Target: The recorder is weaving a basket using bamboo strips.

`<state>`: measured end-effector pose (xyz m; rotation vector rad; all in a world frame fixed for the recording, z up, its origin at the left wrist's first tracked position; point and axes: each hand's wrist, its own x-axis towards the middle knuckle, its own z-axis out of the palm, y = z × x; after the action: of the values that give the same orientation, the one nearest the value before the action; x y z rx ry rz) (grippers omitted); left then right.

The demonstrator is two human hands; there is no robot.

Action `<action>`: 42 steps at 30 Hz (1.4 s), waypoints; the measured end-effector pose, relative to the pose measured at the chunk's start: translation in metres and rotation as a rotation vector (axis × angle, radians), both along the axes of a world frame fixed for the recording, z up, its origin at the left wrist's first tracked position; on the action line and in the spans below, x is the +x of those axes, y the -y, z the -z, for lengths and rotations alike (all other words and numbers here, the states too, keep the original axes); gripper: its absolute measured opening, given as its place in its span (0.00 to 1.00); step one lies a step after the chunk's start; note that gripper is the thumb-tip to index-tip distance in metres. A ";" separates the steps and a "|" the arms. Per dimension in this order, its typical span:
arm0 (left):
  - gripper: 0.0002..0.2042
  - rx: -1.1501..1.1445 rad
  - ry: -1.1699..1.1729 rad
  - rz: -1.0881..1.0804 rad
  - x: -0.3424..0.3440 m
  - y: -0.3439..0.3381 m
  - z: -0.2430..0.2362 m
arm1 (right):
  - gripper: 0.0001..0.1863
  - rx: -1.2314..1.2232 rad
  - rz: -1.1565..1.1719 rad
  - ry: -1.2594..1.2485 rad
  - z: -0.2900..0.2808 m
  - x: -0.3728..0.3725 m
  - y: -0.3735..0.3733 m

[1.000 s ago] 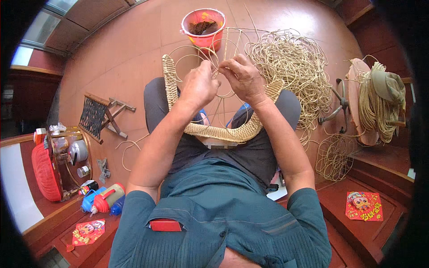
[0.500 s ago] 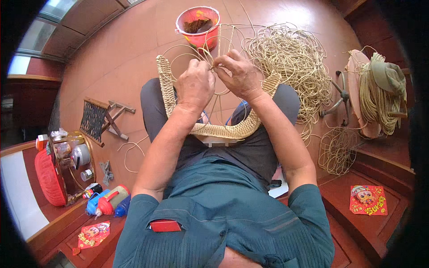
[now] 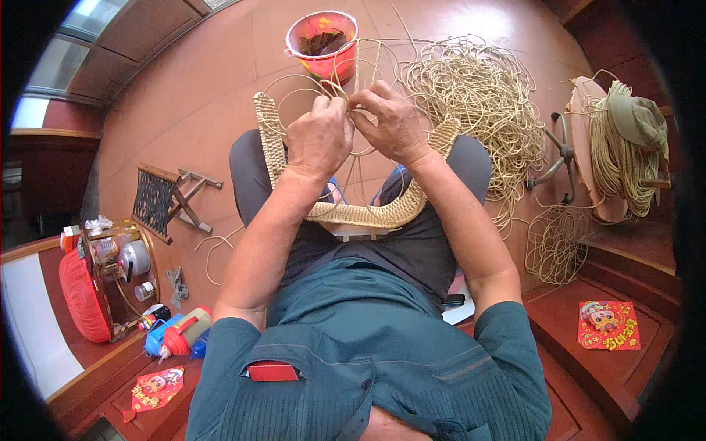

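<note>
Reddish floor is filling the frame; left hand (image 3: 318,136) and right hand (image 3: 390,121) are pinching closed on a light, springy woven straw-coloured rattan band (image 3: 360,214), best gripped at its rim.

1. The reddish-brown floor (image 3: 206,81) carries everything.
2. A red bucket (image 3: 322,44) stands on it beside a loose heap of cane strands (image 3: 485,103).
3. A small folding stool (image 3: 165,200) lies tipped over on the left.
4. A wire frame (image 3: 555,246) rests at the right.

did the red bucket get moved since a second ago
No. The red bucket sits on the same patch of floor beside the cane pile; its slight drift in the picture matches everything else, so only the head camera moved.
</note>
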<state>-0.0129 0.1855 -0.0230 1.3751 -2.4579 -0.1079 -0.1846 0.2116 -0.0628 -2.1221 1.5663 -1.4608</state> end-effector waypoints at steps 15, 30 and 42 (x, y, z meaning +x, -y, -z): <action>0.12 0.443 -0.646 -0.020 0.047 -0.031 0.002 | 0.09 0.074 -0.012 -0.034 -0.009 0.001 -0.004; 0.16 0.584 -0.081 -0.264 0.267 -0.107 -0.028 | 0.14 0.029 0.018 -0.088 0.000 0.001 -0.001; 0.15 0.629 0.645 -0.640 0.493 -0.173 -0.012 | 0.13 -0.029 0.000 -0.079 0.008 0.000 0.002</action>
<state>0.4805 0.3589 -0.0113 2.7745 -2.3701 -0.3517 -0.1851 0.2099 -0.0710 -2.2219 1.5813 -1.4241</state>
